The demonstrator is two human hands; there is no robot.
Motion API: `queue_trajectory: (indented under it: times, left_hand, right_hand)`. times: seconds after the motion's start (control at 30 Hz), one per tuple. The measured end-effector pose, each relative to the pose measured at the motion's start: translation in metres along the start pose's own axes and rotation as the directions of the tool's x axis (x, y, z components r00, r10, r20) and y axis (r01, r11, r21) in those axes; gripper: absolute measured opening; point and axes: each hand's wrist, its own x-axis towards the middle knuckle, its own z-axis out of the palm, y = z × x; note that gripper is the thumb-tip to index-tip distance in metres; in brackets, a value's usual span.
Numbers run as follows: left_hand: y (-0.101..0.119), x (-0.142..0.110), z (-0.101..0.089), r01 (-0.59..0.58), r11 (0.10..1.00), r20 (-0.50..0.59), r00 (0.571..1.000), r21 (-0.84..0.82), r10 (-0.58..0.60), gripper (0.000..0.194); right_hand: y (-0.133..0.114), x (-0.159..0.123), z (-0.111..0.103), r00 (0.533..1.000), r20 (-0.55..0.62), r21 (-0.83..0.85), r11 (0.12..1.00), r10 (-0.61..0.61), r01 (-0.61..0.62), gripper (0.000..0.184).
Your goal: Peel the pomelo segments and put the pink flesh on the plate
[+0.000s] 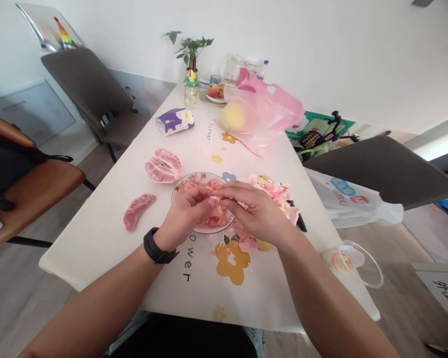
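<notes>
Pomelo pulp: loose pink shreds heaped on a round plate near the centre of a white table. Left hand and right hand meet above the plate, fingers curled and pinching pulp between them; how much each hand grips is hidden. Black watch on left wrist. From the plate: opened pomelo segments at 10 o'clock; single peeled segment at 9 o'clock; pink membrane scraps at 2 o'clock; clear plastic container at 4 o'clock, near the table edge; pale yellow pomelo against a pink plastic bag at 1 o'clock; tissue pack at 12 o'clock.
</notes>
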Motion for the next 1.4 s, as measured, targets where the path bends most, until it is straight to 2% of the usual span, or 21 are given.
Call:
queue_trajectory:
  times: [0.23, 0.37, 0.5, 0.7, 0.8, 0.9, 1.0, 1.1, 1.2, 1.27, 1.4]
  left_hand:
    - [0.003, -0.002, 0.000, 0.230, 0.973, 0.129, 0.965, 0.015, -0.230, 0.024]
    - [0.003, -0.002, -0.001, 0.298, 0.954, 0.194, 0.936, 0.011, -0.295, 0.024]
    - [0.005, -0.002, -0.002, 0.321, 0.946, 0.255, 0.912, 0.038, -0.320, 0.019]
    - [0.005, -0.003, -0.001, 0.265, 0.962, 0.255, 0.928, 0.060, -0.271, 0.022]
    - [0.005, -0.004, -0.001, 0.263, 0.963, 0.280, 0.922, 0.061, -0.269, 0.019]
    - [0.007, -0.004, -0.002, 0.377, 0.926, 0.290, 0.886, 0.002, -0.362, 0.018]
    - [0.011, -0.004, -0.003, 0.477, 0.877, 0.365, 0.829, -0.066, -0.423, 0.021]
    - [0.015, -0.003, -0.003, 0.508, 0.858, 0.453, 0.785, -0.081, -0.422, 0.024]
    - [0.015, -0.004, -0.002, 0.501, 0.863, 0.498, 0.764, -0.058, -0.411, 0.029]
    - [0.015, -0.004, -0.002, 0.442, 0.897, 0.485, 0.789, -0.018, -0.379, 0.035]
    - [0.015, -0.006, 0.001, 0.205, 0.957, 0.330, 0.906, 0.204, -0.264, 0.036]
  right_hand:
    - [-0.004, 0.000, -0.016, 0.985, 0.175, -0.055, 0.998, 0.005, 0.005, 0.028]
    - [-0.008, -0.002, -0.022, 0.967, 0.254, -0.073, 0.997, 0.031, -0.013, 0.026]
    - [-0.010, -0.004, -0.022, 0.955, 0.285, -0.118, 0.992, 0.085, -0.053, 0.026]
    - [-0.009, -0.007, -0.021, 0.947, 0.301, -0.124, 0.989, 0.113, -0.079, 0.027]
    - [-0.009, -0.010, -0.019, 0.938, 0.323, -0.128, 0.988, 0.125, -0.088, 0.026]
    - [-0.011, -0.013, -0.017, 0.945, 0.309, -0.119, 0.990, 0.108, -0.074, 0.025]
    - [-0.014, -0.016, -0.016, 0.959, 0.275, -0.062, 0.996, 0.071, -0.056, 0.025]
    - [-0.018, -0.017, -0.017, 0.961, 0.273, 0.005, 0.999, 0.045, -0.049, 0.023]
    - [-0.022, -0.017, -0.019, 0.951, 0.288, 0.017, 0.993, 0.109, -0.119, 0.021]
    - [-0.022, -0.018, -0.017, 0.941, 0.289, -0.029, 0.984, 0.177, -0.176, 0.023]
    - [-0.018, -0.021, -0.008, 0.926, 0.226, -0.171, 0.948, 0.303, -0.268, 0.025]
